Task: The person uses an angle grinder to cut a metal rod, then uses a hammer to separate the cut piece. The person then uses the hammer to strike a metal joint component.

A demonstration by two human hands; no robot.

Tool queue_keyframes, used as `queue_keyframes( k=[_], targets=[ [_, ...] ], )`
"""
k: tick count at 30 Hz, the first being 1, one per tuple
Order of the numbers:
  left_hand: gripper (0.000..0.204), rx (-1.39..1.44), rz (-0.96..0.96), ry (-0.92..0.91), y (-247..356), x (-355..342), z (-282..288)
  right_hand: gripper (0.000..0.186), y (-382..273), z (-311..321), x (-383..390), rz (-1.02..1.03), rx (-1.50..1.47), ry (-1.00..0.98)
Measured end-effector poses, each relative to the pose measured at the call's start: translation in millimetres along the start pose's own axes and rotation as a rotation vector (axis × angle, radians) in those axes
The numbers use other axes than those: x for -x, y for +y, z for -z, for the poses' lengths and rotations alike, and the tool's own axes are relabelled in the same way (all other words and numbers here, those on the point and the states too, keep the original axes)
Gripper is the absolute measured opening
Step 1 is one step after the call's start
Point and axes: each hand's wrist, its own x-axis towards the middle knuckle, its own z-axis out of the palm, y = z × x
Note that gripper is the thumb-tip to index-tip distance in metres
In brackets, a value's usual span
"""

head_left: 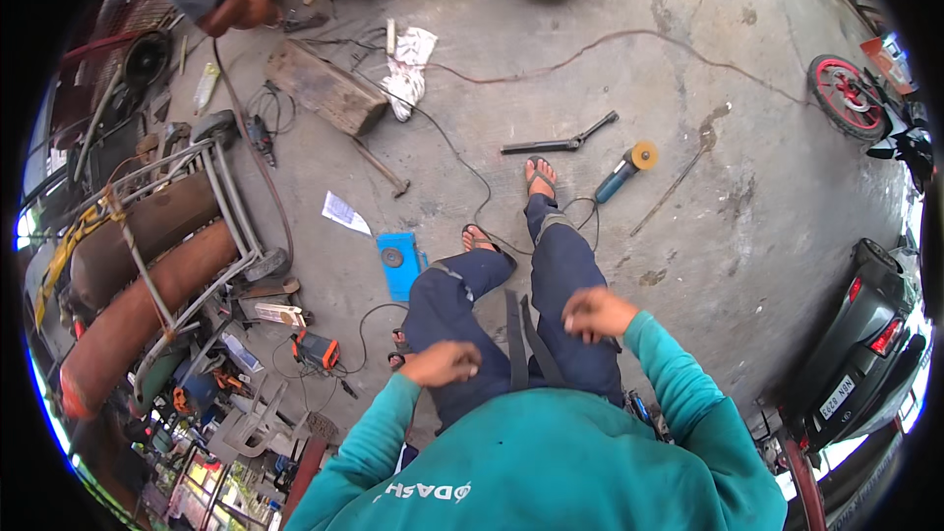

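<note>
Head view: left hand [442, 364], nothing held, loosely curled over dark trousers [575, 265]; likewise right hand [597, 314], relaxed and empty, contact with cloth impossible to tell. Between both hands, dark straps [516, 339]. Well beyond the right hand, on the floor [733, 295], angle grinder [618, 180] and black bar [542, 147]; beyond the left hand, flat blue item [399, 280].

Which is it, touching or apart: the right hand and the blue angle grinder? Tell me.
Apart. The head view shows a stretch of concrete floor between the right hand and the blue angle grinder, which lies farther out.
</note>
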Motion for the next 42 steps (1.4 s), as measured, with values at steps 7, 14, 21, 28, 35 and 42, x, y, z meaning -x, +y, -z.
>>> queue_keyframes(
  k=[7,14,21,28,35,42],
  targets=[
    [0.044,0.123,0.006,0.366,-81,-322,87,0.036,196,180,-229,0.092,-0.634,0.886],
    [0.058,-0.616,-0.173,0.747,-137,-582,153,0.085,349,323,-418,-0.123,-0.085,1.175],
    [0.044,-0.930,-0.318,0.574,-163,-659,193,0.068,306,393,-474,0.354,-0.262,1.625],
    [0.041,-0.596,-0.255,0.267,-166,-659,212,0.051,319,395,-441,0.453,-0.725,1.208],
    [0.044,-0.603,-0.369,0.504,-157,-665,178,0.054,315,387,-413,0.579,-1.032,0.941],
    [0.050,-0.831,-0.666,0.783,-125,-683,149,0.059,312,333,-431,0.698,-0.673,1.162]
  ],
)
